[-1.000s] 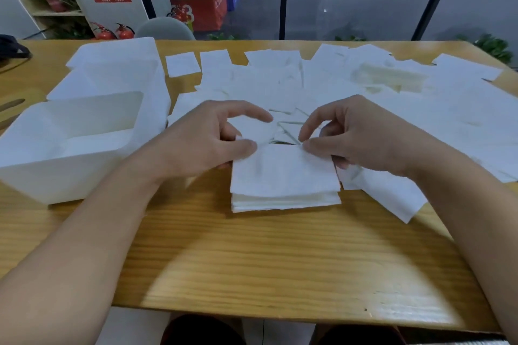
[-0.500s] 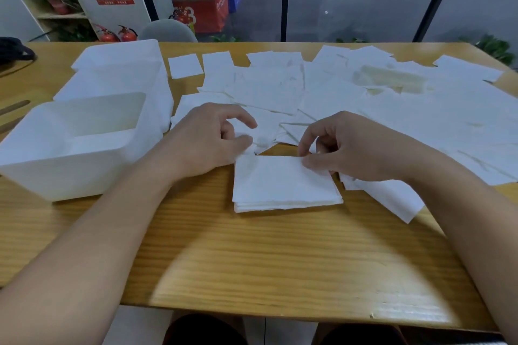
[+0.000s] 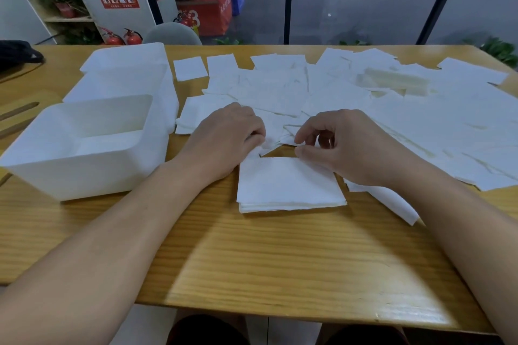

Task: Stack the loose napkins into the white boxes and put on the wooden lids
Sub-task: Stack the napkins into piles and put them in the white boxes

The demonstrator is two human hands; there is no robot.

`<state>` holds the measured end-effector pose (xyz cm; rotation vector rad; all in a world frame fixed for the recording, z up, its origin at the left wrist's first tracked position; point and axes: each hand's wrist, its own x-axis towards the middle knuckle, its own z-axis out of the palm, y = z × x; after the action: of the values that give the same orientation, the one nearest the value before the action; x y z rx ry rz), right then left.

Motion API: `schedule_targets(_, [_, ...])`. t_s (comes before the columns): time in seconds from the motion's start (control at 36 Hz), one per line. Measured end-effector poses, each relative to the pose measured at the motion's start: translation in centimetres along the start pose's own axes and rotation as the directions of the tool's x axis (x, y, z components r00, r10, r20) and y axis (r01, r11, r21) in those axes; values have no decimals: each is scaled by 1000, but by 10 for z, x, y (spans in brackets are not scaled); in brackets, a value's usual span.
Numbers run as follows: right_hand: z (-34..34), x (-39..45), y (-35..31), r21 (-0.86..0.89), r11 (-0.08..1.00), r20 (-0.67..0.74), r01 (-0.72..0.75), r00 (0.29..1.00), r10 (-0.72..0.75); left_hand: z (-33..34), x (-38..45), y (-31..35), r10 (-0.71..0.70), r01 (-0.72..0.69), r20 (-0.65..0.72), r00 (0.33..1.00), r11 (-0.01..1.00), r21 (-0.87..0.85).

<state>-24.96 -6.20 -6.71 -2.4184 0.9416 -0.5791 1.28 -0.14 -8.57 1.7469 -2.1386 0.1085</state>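
A squared stack of white napkins [image 3: 288, 185] lies on the wooden table [image 3: 252, 260] in front of me. Just beyond its far edge, my left hand [image 3: 224, 143] has its fingers curled onto a loose napkin [image 3: 280, 140], bunching it at the fingertips. My right hand [image 3: 347, 148] pinches the same napkin's right edge between thumb and forefinger. Several more loose napkins [image 3: 420, 120] cover the far and right part of the table. An open white box [image 3: 84, 176] stands at the left with a few napkins at its bottom.
Two more white boxes [image 3: 123, 84] stand behind the near one. Wooden lid pieces [image 3: 16, 117] lie at the far left edge, with a black object [image 3: 16, 50] at the back left corner. A pale folded strip [image 3: 395, 82] lies on the far napkins.
Both hands have left the far corners of the stack and shifted slightly away from me to the loose napkin behind it. Their fingers have curled onto that napkin.
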Motion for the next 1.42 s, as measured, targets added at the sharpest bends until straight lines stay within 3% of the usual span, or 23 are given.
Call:
schedule_targets(0.14, [1, 1, 2, 4, 1000, 7, -21, 1000, 21, 3, 0, 0, 1, -1, 14, 1000, 1000, -10])
schedule_targets(0.25, [3, 4, 1, 52, 997, -23, -52, 998, 53, -1, -4, 2, -48, 44, -18, 999, 982, -184])
schedule_targets(0.36, [2, 5, -8, 290, 950, -21, -113, 992, 125, -12, -11, 13, -23, -21, -109, 994, 922, -387])
schedule_targets(0.47, [-1, 2, -16, 446, 878, 14, -172, 983, 186, -15, -15, 26, 67, -102, -90, 994, 874, -475])
schedule_targets(0.61, [-1, 3, -9, 331, 942, -128, -60, 986, 107, -12, -14, 28, 80, -109, -81, 994, 859, -500])
schedule_targets(0.69, [-2, 3, -9, 318, 948, -196, 3, 979, 63, -12, -12, 21, -1, -83, -180, 984, 885, -459])
schedule_targets(0.78, [-5, 0, -13, 394, 915, -192, 87, 981, -10, -14, -10, 17, -113, 26, -163, 980, 889, -456])
schedule_targets(0.89, [-13, -2, -18, 413, 888, -214, 203, 969, -122, -17, -12, 17, -194, 104, -80, 978, 780, -617])
schedule_targets(0.97, [-21, -3, -18, 432, 877, -236, 210, 965, -115, -22, -14, 20, -212, 76, -94, 973, 671, -737])
schedule_targets(1.06, [-29, -4, -20, 425, 895, -215, 132, 976, -42, -31, -17, 25, -261, 64, -128, 957, 619, -783])
schedule_targets(1.17, [-38, -7, -18, 286, 955, -16, -78, 996, 86, -35, -30, 31, -248, 200, 75, 966, 531, -824])
schedule_targets(1.28, [-36, -9, -14, 131, 975, 191, -178, 970, 152, -28, -42, 33, -285, 266, 101, 953, 634, -726])
schedule_targets(1.42, [-24, -5, -8, 72, 985, 187, -154, 973, 139, -28, -42, 34, -291, 271, 65, 954, 753, -600])
